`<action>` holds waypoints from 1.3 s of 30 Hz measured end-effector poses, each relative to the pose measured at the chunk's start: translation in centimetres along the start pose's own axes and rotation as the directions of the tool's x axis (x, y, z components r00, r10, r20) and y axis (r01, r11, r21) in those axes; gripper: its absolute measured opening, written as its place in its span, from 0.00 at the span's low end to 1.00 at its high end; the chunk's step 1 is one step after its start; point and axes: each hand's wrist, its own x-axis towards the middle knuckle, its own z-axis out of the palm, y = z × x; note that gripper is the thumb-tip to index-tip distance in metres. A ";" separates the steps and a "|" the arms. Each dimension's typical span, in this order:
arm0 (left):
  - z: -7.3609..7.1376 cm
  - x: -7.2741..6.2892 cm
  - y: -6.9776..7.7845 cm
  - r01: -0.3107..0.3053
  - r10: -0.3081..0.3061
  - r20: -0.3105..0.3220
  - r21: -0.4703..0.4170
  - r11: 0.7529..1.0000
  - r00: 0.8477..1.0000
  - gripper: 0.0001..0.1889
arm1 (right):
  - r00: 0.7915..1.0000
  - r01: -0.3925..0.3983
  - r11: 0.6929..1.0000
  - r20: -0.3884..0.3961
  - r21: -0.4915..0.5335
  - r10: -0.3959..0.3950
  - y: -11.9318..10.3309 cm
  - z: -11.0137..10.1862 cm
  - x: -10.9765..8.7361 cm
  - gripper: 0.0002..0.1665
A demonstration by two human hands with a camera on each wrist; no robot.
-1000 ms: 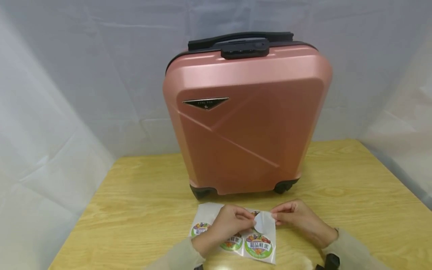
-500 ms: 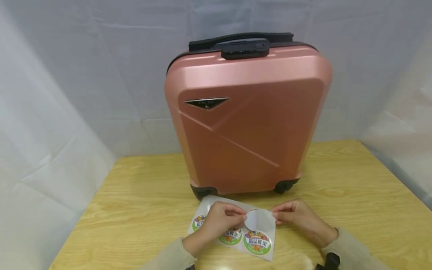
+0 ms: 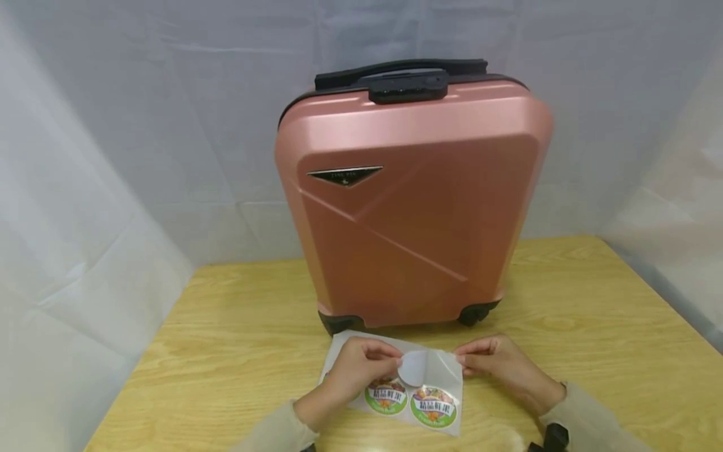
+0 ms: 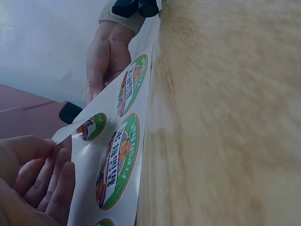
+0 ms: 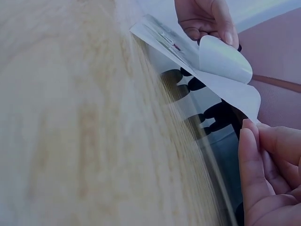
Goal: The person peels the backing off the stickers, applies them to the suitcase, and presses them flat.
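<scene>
A white sheet [image 3: 448, 369] of round, colourful fruit stickers is lifted along its far edge, close over the table in front of a suitcase. My left hand [image 3: 358, 367] pinches the edge of one round sticker [image 3: 413, 369], which is folded back with its white underside showing. In the right wrist view this sticker [image 5: 223, 59] curls up from the sheet, with part of it still attached. Thumb and finger of my right hand [image 3: 499, 365] pinch the sheet's far right corner. Other printed stickers [image 3: 433, 407] lie flat on the sheet's near row; my left hand hides some.
A pink hard-shell suitcase [image 3: 407, 226] with a black handle [image 3: 401, 68] stands upright on the wooden table [image 3: 237, 351], right behind the sheet. White sheeting [image 3: 169, 125] hangs at the back and sides.
My left hand has moved left, peeling the sticker further back so more white underside shows. The sheet has shifted and tilted slightly; my right hand has stayed at its corner.
</scene>
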 end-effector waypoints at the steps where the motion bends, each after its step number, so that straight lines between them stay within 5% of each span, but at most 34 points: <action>1: -0.1 0.0 0.0 0.001 -0.001 -0.006 0.001 1.000 1.000 0.10 | 1.000 0.001 1.000 -0.001 -0.001 -0.001 0.0 0.0 0.0 0.20; 12: -1.0 -0.1 0.0 -0.066 0.068 -0.037 0.039 0.997 0.997 0.09 | 0.999 0.036 0.999 0.027 -0.003 -0.036 0.4 -0.4 0.0 0.19; 39: -1.8 -0.3 0.6 -0.021 0.019 -0.039 -0.043 0.999 0.999 0.11 | 0.996 0.091 0.988 0.035 -0.122 -0.088 0.6 -0.4 -0.1 0.22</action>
